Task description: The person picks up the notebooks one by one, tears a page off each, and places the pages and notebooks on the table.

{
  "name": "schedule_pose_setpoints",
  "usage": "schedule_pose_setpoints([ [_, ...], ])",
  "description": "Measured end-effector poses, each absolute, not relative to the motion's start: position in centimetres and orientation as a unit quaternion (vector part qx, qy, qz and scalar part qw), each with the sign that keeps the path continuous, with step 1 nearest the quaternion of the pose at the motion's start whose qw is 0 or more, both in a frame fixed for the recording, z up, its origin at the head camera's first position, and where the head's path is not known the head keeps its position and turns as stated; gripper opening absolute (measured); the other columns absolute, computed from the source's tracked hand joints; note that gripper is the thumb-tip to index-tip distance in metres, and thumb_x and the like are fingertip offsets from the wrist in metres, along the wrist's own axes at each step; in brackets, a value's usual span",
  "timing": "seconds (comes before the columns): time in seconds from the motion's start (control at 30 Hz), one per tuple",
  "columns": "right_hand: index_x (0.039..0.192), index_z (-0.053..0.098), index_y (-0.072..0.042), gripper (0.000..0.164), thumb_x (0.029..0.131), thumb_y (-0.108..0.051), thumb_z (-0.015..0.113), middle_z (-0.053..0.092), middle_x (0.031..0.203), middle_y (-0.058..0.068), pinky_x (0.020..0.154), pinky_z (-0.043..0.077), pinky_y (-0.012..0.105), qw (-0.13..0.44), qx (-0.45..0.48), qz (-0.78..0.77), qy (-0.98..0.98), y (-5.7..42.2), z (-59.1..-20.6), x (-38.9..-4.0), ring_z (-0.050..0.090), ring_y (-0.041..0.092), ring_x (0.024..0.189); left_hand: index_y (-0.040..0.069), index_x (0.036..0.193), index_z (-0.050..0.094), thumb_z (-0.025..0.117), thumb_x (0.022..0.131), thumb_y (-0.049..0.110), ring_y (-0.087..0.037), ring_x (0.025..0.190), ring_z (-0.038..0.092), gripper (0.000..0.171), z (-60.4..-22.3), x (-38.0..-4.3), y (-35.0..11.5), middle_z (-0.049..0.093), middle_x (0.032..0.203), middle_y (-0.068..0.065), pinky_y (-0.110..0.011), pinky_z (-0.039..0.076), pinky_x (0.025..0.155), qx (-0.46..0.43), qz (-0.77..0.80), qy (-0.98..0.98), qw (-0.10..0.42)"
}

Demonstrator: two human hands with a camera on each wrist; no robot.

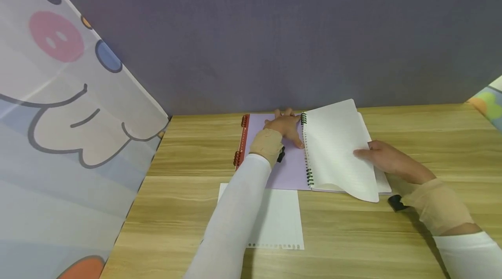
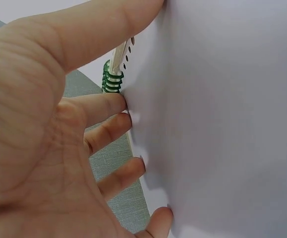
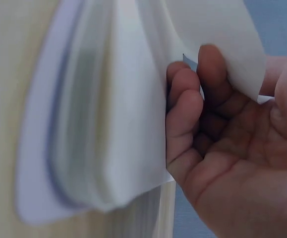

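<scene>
A spiral notebook with green coils lies open, its lilac cover folded out to the left. My left hand rests on that cover beside the coils. In the left wrist view its fingers are spread, with the fingertips against the pale surface. A white ruled page is lifted and bowed, and my right hand pinches its right edge. In the right wrist view the thumb and forefinger hold the raised page, with the other fingers curled next to the page stack.
Under the lilac cover, a red edge with red coils sticks out at the left. A loose white sheet with a torn perforated edge lies in front, partly beneath the left sleeve. A grey panel stands behind the wooden table.
</scene>
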State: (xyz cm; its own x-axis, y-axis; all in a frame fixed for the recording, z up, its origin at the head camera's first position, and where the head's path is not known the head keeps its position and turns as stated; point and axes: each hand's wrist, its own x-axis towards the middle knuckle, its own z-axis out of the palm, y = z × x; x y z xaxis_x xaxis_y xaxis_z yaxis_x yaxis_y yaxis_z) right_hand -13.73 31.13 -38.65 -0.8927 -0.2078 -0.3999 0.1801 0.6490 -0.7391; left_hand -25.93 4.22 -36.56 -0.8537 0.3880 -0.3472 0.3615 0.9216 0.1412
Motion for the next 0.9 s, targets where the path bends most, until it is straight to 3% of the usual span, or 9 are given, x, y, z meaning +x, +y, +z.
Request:
schedule_pose_setpoints([
  [0.3,0.114,0.048,0.003,0.052,0.095,-0.045,0.042,0.06,0.095,0.009,0.073,0.044,0.038,0.253,-0.025,-0.449,0.857,31.35,-38.89,-13.77,0.057,0.023,0.085,0.041,0.144,0.022,0.075,0.056,0.06,-0.019,0.122,0.017,0.105,-36.71,-26.06,4.31,0.024,0.136,0.014,-0.056,0.028,0.088,0.188,0.03,0.963,0.188],
  [0.9,0.114,0.051,-0.001,0.054,0.093,-0.049,0.043,0.061,0.095,0.006,0.077,0.042,0.037,0.246,-0.037,-0.424,0.871,31.24,-38.39,-13.48,0.056,0.021,0.089,0.039,0.144,0.022,0.076,0.055,0.06,-0.019,0.118,0.018,0.106,-36.45,-25.98,4.56,0.025,0.132,0.012,-0.051,0.03,0.085,0.181,0.029,0.965,0.19],
])
